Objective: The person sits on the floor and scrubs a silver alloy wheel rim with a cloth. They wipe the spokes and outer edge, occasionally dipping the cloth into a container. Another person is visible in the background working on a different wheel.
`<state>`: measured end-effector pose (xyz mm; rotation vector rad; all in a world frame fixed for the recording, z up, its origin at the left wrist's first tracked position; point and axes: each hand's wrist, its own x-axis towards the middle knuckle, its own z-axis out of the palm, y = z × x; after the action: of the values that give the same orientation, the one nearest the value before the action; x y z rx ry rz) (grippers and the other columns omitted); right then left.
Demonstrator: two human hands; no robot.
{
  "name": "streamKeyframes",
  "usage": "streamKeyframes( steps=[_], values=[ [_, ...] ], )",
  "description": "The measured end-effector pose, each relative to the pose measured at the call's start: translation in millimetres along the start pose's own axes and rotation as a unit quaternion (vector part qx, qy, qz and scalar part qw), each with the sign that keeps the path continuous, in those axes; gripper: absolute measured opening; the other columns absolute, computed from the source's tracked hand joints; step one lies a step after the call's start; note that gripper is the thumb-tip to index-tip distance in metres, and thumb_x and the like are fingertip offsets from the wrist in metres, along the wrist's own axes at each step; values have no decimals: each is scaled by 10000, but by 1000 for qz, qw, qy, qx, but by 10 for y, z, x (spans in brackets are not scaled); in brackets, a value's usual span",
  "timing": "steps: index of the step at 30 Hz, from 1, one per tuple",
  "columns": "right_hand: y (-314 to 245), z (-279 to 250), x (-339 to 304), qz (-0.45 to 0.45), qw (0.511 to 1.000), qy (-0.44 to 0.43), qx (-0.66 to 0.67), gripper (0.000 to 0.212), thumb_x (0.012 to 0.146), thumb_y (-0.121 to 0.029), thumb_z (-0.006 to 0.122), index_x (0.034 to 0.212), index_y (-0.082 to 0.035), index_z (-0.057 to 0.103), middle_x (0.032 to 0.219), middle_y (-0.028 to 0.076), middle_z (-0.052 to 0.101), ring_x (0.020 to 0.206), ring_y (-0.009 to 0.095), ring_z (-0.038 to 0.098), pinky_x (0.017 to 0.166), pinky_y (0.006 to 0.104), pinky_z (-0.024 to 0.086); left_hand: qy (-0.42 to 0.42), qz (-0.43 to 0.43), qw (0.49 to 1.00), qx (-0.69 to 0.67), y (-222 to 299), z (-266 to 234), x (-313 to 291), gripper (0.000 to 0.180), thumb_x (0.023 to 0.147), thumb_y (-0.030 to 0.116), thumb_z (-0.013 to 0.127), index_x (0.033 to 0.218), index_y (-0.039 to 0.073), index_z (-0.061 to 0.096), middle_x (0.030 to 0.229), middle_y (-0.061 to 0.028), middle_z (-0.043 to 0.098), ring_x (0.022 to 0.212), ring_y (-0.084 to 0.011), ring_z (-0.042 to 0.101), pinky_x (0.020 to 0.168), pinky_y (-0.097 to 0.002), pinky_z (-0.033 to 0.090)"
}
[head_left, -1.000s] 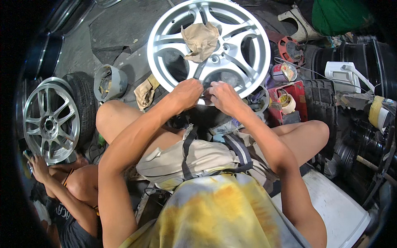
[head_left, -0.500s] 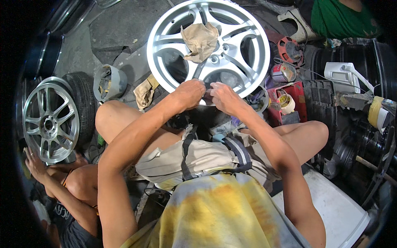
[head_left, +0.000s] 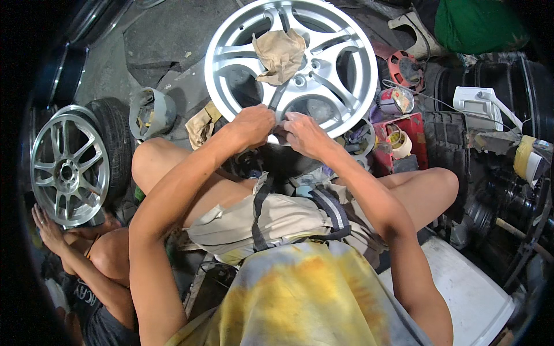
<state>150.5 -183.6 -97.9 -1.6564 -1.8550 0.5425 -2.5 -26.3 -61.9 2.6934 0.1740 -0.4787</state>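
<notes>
A silver alloy wheel rim [head_left: 369, 75] lies face up in front of me, with a crumpled sheet of brown paper [head_left: 279, 56] over part of its spokes near the hub. My left hand [head_left: 254, 125] is closed at the rim's near edge, beside a spoke. Close to it, my right hand [head_left: 307, 136] has its fingers bent together at the same edge. Whatever sits between the fingers of either hand is hidden.
At left, a person's hand [head_left: 49, 229] is near another silver wheel [head_left: 70, 167] beside a tire [head_left: 115, 150]. A grey bucket [head_left: 164, 112] and folded brown paper [head_left: 200, 128] lie nearer. Cans and a red container [head_left: 416, 138] stand right, with a white lid-like panel [head_left: 461, 294] below.
Both my hands have shifted slightly left along the rim's near edge, staying close together. The brown paper has stayed in place.
</notes>
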Motion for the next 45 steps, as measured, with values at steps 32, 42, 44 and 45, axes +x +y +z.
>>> streamKeyframes(
  steps=[32, 42, 44, 45],
  values=[
    [-55, -156, 101, 51, 995, -74, 36, 147, 807, -68, 642, 912, 22, 692, 928, 256, 626, 879, 469, 634, 791, 536, 520, -61, -13, 994, -92, -217, 141, 167, 158, 723, 85, 715, 863, 19, 742, 864, -218, 710, 868, -400, 696, 742, -474, 550],
    [-35, -96, 140, 29, 996, -71, 40, 150, 828, -73, 649, 939, 15, 697, 875, 229, 595, 850, 449, 617, 738, 517, 501, -109, -18, 990, -90, -196, -74, 147, 208, 792, 150, 696, 954, 39, 766, 901, -233, 718, 888, -415, 695, 761, -473, 559],
    [6, -133, 84, 60, 993, -92, 35, 189, 824, -79, 652, 981, 22, 685, 886, 237, 597, 861, 456, 616, 735, 518, 496, -84, -22, 985, -146, -171, 66, 210, 209, 774, 151, 700, 936, 36, 765, 890, -236, 713, 884, -420, 691, 752, -473, 556],
    [32, -163, 55, 69, 992, -101, 32, 199, 822, -78, 652, 991, 22, 683, 892, 238, 600, 865, 456, 618, 737, 518, 497, -80, -14, 986, -144, -145, 99, 230, 224, 774, 147, 700, 956, 32, 761, 896, -227, 719, 884, -414, 695, 760, -470, 560]
  ],
)
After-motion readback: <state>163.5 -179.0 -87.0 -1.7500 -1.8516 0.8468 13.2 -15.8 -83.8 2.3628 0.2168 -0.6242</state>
